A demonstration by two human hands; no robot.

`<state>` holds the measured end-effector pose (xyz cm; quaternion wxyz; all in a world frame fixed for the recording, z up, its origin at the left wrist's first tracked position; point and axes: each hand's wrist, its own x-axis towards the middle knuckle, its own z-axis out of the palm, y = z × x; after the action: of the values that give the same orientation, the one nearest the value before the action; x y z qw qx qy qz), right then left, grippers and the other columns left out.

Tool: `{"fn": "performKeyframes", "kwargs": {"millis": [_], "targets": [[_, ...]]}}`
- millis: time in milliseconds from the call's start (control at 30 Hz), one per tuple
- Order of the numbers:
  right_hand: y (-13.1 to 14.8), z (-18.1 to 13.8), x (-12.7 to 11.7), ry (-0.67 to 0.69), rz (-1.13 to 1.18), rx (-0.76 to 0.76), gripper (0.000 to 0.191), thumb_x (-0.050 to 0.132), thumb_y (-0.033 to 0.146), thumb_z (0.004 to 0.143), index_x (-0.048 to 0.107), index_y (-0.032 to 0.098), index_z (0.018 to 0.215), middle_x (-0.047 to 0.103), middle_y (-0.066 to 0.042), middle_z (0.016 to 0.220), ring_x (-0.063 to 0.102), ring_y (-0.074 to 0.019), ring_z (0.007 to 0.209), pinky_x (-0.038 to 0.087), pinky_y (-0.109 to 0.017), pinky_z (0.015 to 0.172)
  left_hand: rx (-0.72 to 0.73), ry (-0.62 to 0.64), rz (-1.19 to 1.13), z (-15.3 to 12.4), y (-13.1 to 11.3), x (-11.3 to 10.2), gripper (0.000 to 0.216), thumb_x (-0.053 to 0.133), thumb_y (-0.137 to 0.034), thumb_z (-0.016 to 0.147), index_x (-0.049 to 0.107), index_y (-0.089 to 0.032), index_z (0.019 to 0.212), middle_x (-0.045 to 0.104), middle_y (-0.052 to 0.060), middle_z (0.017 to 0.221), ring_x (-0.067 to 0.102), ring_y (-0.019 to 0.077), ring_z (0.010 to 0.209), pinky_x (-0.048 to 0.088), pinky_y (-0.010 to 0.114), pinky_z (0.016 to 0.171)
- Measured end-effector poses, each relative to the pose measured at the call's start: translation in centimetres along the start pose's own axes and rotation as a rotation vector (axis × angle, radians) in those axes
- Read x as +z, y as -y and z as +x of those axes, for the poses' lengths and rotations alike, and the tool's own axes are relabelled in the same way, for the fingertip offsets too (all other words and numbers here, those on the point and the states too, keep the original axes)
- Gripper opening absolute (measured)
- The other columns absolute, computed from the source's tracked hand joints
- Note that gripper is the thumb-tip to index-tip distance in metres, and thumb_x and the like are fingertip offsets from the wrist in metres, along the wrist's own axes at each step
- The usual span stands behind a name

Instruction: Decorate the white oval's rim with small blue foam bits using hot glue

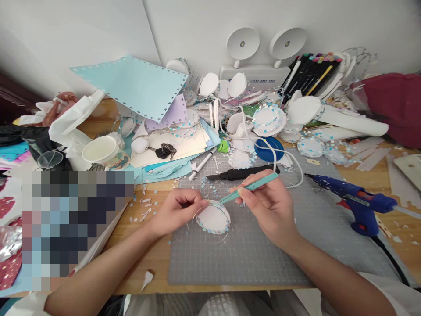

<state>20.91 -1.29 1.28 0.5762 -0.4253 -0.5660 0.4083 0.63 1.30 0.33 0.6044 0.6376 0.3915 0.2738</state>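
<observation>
Tweezers (253, 188), teal and slim, are slanting down from the right hand (274, 210), whose fingers are grasping them along the shaft, and the tips are meeting the upper edge of a white disc (212, 217)! Over on the other side, the left hand (179, 213) is gripping that disc by its upper-left rim, thumb and forefinger pinching. Blue flower trim (215, 231) is running along the disc's lower edge, and the whole piece is sitting over the left part of a grey cutting mat (237, 263); whether it is touching the mat, one cannot tell. Just beyond the hands, a black utility knife (237, 174) is lying with its blade pointing left, a white pen (202, 166) is resting to its left, and a blue round lid-like piece (269, 150) is showing behind it. Out right, a blue glue gun (358, 197) is lying on its side, nozzle facing left, while a paper cup (101, 150) is standing far left on the wooden table (154, 270).
</observation>
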Motion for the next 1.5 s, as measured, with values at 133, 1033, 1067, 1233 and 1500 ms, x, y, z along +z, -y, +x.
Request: {"fn": "performKeyframes", "kwargs": {"millis": [133, 1033, 1067, 1233, 1500], "targets": [[-0.13, -0.05, 0.06, 0.012, -0.006, 0.010, 0.006, 0.061, 0.019, 0.083, 0.056, 0.021, 0.087, 0.066, -0.002, 0.078, 0.064, -0.0131, 0.062, 0.058, -0.026, 0.056, -0.002, 0.018, -0.009, 0.05, -0.07, 0.04, 0.045, 0.055, -0.039, 0.083, 0.036, -0.016, 0.049, 0.033, -0.004, 0.048, 0.025, 0.0064, 0.046, 0.019, 0.022, 0.043], [-0.49, -0.05, 0.33, 0.031, -0.016, 0.024, 0.007, 0.061, 0.019, 0.083, 0.056, 0.022, 0.087, 0.064, -0.001, 0.076, 0.063, -0.0121, 0.063, 0.057, -0.024, 0.057, -0.043, 0.052, -0.040, 0.00, 0.10, 0.04, 0.045, 0.055, -0.039, 0.083, 0.035, -0.016, 0.050, 0.028, -0.005, 0.049, 0.022, 0.0062, 0.047, 0.017, 0.022, 0.042], [-0.51, -0.07, 0.35, 0.030, -0.012, 0.027, 0.007, 0.061, 0.019, 0.083, 0.056, 0.022, 0.087, 0.064, -0.001, 0.076, 0.064, -0.0122, 0.064, 0.057, -0.024, 0.057, -0.043, 0.051, -0.039, -0.01, 0.09, 0.03, 0.045, 0.055, -0.039, 0.083, 0.035, -0.016, 0.050, 0.028, -0.005, 0.049, 0.023, 0.0063, 0.047, 0.017, 0.022, 0.042], [-0.74, -0.17, 0.25, 0.035, 0.011, 0.051, 0.007, 0.061, 0.020, 0.083, 0.056, 0.022, 0.088, 0.063, -0.001, 0.077, 0.065, -0.0133, 0.068, 0.057, -0.024, 0.058, -0.045, 0.049, -0.038, -0.04, 0.10, 0.03, 0.046, 0.055, -0.039, 0.083, 0.034, -0.017, 0.049, 0.028, -0.005, 0.049, 0.023, 0.0064, 0.046, 0.017, 0.022, 0.042], [-0.74, -0.13, 0.16, 0.043, 0.012, 0.080, 0.007, 0.062, 0.022, 0.083, 0.056, 0.022, 0.087, 0.063, -0.001, 0.078, 0.065, -0.0133, 0.066, 0.058, -0.025, 0.059, -0.037, 0.048, -0.040, -0.03, 0.04, 0.07, 0.044, 0.055, -0.037, 0.083, 0.035, -0.016, 0.050, 0.029, -0.005, 0.050, 0.024, 0.0062, 0.047, 0.018, 0.022, 0.042]]}}
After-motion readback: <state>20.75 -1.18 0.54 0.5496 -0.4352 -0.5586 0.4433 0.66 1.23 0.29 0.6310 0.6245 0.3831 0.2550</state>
